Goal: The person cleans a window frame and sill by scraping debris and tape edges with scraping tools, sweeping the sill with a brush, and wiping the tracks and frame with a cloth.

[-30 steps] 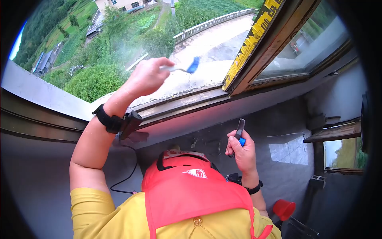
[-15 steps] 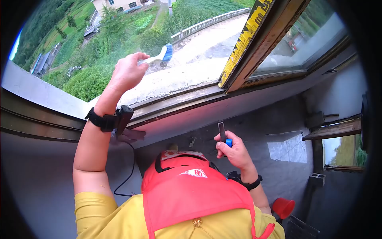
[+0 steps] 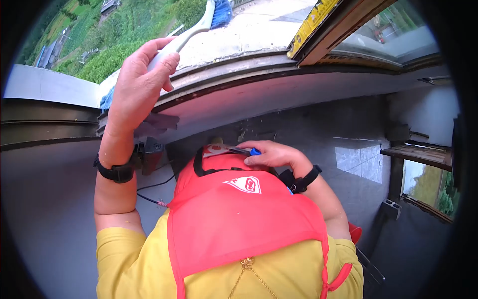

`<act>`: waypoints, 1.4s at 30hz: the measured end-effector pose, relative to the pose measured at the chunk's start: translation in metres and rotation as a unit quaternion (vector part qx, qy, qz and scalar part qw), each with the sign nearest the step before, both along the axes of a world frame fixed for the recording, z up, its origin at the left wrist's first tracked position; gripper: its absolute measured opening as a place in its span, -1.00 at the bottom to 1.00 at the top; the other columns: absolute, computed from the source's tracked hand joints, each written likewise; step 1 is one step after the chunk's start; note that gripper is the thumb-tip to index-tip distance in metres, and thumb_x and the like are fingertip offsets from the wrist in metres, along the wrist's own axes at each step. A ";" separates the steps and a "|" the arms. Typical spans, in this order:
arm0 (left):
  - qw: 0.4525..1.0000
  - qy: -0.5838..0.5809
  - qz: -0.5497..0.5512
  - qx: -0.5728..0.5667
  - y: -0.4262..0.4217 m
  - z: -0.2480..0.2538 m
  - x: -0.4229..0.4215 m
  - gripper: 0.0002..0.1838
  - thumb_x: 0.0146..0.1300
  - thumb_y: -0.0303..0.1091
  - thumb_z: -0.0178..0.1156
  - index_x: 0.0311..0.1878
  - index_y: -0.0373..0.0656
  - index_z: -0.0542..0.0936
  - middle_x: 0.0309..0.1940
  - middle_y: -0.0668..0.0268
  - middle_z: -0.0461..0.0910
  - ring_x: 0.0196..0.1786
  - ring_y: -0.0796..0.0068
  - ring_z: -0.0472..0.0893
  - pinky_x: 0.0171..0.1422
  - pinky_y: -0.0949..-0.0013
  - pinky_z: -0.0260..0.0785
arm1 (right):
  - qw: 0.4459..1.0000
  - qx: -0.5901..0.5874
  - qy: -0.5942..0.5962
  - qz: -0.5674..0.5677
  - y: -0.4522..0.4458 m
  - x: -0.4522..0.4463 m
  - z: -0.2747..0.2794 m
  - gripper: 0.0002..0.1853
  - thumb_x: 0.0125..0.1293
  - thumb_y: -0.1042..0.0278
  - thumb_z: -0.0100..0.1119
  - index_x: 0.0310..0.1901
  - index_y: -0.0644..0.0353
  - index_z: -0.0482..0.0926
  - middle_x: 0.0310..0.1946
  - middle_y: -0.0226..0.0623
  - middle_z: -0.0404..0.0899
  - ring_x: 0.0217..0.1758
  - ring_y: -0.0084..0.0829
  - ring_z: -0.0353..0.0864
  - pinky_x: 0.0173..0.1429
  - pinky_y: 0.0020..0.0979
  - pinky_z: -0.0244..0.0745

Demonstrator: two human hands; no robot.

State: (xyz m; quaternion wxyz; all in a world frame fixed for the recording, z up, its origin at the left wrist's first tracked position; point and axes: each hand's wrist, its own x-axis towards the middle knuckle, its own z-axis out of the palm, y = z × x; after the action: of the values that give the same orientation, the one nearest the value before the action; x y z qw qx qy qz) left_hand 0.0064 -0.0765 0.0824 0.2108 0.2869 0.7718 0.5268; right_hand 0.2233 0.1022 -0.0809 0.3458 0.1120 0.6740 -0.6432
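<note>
Nearest, 1 gold chain necklace [image 3: 247,261] lies over a smooth yellow cloth shirt [image 3: 122,249] and a red fabric apron [image 3: 239,219] with 1 white printed badge. The right hand [image 3: 274,153], elbow bent, is drawn in across the apron top, palm down, fingers curled around 1 slim, dark tool with a blue part [image 3: 255,151]. The left hand [image 3: 137,84] is raised ahead, wrist up, thumb and fingers closed on the smooth, curved, pale handle of 1 brush [image 3: 191,32]; its blue bristles are over the pale, rough ledge [image 3: 254,37]. There are 2 black wrist straps, 1 per arm. Blue bristly material [image 3: 105,99] shows beside the left hand; whether it joins the brush, I cannot tell. Beyond the grooved, worn window track [image 3: 229,67] are 1 glass pane [image 3: 391,37] and leafy greenery [image 3: 117,55].
</note>
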 end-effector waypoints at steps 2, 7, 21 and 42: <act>1.000 -0.021 0.019 0.012 -0.015 -0.005 0.005 -0.57 0.36 -0.28 0.16 0.22 -0.31 0.47 -0.39 0.49 0.47 -0.46 0.79 0.42 -0.39 0.67 0.25 | 0.987 0.133 0.016 0.089 -0.001 -0.006 0.004 -0.46 0.18 0.29 0.21 0.24 0.15 0.45 -0.15 -0.04 0.64 -0.16 -0.24 0.70 -0.02 -0.30 0.58; 0.997 -0.055 0.047 0.041 -0.036 -0.017 0.011 -0.57 0.39 -0.29 0.13 0.25 -0.25 0.45 -0.38 0.50 0.49 -0.47 0.83 0.40 -0.43 0.71 0.16 | 0.934 0.260 0.083 0.232 -0.021 -0.023 -0.021 -0.43 0.08 0.40 0.14 0.22 0.14 0.49 -0.12 0.02 0.64 0.00 -0.03 0.61 0.12 -0.24 0.49; 0.982 -0.022 0.145 0.116 -0.078 0.001 0.012 -0.59 0.41 -0.28 0.11 0.22 -0.30 0.45 -0.39 0.47 0.55 -0.49 0.81 0.40 -0.45 0.70 0.13 | 0.873 0.371 0.031 0.316 -0.063 -0.050 -0.037 -0.51 0.32 0.41 -0.06 0.26 0.40 0.30 0.05 0.14 0.55 0.12 0.01 0.58 0.13 -0.12 0.51; 0.937 -0.285 -0.165 -0.113 -0.043 -0.059 0.067 -0.65 0.42 -0.24 0.08 0.17 -0.22 0.43 -0.33 0.45 0.51 -0.35 0.74 0.49 -0.28 0.59 0.37 | 0.959 0.187 0.106 -0.185 0.044 0.025 0.040 -0.70 0.35 0.38 0.12 0.07 0.28 0.56 -0.26 -0.32 0.67 -0.21 -0.53 0.62 -0.09 -0.49 0.51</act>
State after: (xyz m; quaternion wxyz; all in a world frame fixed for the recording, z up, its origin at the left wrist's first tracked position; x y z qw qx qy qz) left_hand 0.0731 -0.1190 0.0232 0.5368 0.2228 0.6755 0.4538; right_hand 0.2483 0.1460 -0.0410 0.1199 0.2287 0.7824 -0.5667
